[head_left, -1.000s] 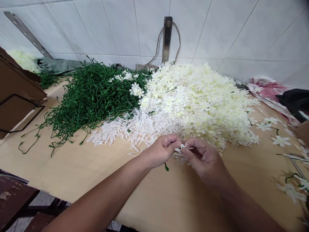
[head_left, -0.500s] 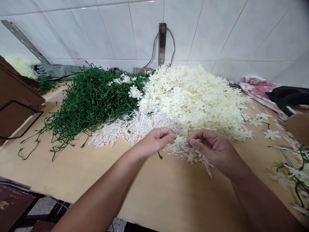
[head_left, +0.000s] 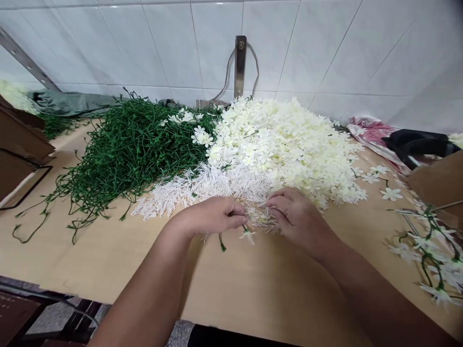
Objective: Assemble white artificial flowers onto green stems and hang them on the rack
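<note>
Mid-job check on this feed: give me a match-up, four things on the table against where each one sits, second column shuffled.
1 green stem pile
2 cream blossom heap
3 white spiky pieces
4 small green stem

A pinched in the left hand
B at the fingertips of the right hand
C back left of the table
D back middle, below the metal bracket

Pairs: 1-C, 2-D, 3-B, 4-A

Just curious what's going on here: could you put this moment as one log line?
left hand: pinching flower stem | right hand: fingertips at white spiky pieces | behind: green stems, cream flowers | surface: wooden table
</note>
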Available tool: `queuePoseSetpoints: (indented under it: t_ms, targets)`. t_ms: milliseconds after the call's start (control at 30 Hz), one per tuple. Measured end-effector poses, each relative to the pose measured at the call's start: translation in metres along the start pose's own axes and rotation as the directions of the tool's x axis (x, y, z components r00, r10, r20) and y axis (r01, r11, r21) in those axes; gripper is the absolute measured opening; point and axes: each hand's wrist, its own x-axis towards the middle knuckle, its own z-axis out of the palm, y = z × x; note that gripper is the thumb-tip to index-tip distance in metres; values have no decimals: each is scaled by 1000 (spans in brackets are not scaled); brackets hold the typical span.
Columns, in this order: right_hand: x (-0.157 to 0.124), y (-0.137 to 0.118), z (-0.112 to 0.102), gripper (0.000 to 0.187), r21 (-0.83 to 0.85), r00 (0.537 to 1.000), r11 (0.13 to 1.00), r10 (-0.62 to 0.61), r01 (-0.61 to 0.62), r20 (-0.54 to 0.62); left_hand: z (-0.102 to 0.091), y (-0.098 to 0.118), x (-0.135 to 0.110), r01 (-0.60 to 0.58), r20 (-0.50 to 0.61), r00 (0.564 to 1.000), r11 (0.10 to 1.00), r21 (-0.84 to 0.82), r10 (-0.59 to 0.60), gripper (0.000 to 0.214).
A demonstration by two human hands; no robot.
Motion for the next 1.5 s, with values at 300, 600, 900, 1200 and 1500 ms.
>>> queuePoseSetpoints:
  t_ms: [300,600,900,1200,1500]
  targets:
    - [15,0,12,14,-317,990,948,78,-37,118,7,-4,6,95,-160,984,992,78,-81,24]
    - [10,11,-7,5,185,942,949,288,-257,-170,18,5,16,16,-265,958,900,436,111,17]
    - [3,19,-15,16,862,738,418,671,-287,-80,24,6,24,40,-339,927,858,511,158,14]
    - [3,18,-19,23,944,722,180,687,-277,81,19,3,23,-31,-690,707,982,188,154,9]
    - [1,20,-13,23,881,725,325,688,-344,29,19,3,22,-7,-680,725,989,147,106,23]
